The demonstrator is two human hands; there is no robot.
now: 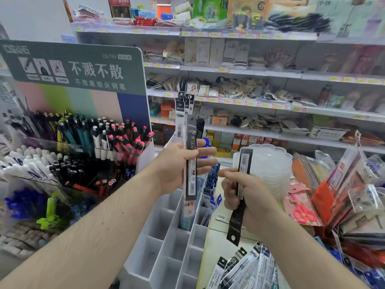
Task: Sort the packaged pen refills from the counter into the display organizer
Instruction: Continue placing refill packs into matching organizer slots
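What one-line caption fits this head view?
Left hand and right hand each hold a refill pack above the white organizer.

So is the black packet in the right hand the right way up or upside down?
Upside down. The black refill packet in the right hand has its hanging hole at the bottom end.
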